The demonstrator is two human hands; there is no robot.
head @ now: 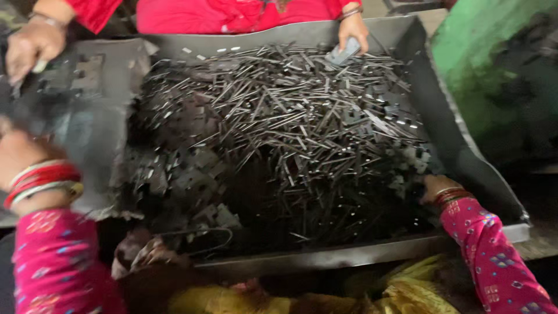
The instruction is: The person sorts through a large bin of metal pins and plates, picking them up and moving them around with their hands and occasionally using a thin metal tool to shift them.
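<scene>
A big grey metal tray (465, 157) holds a heap of thin dark metal strips (290, 116) and flat stamped metal plates (197, 174). My left hand (17, 152), blurred, with red and white bangles on the wrist, is at the tray's left side against a grey stack of stamped plates (81, 110); its grip is unclear. My right hand (429, 186), in a pink patterned sleeve, reaches into the right side of the heap, and its fingers are hidden among the strips and plates.
Across the tray sits a person in red. One of their hands (32, 43) rests on the left stack and the other (354, 29) holds a small grey metal piece (343, 52) at the far rim. A green wall (494, 58) stands to the right. Yellow cloth (378, 291) lies below the near rim.
</scene>
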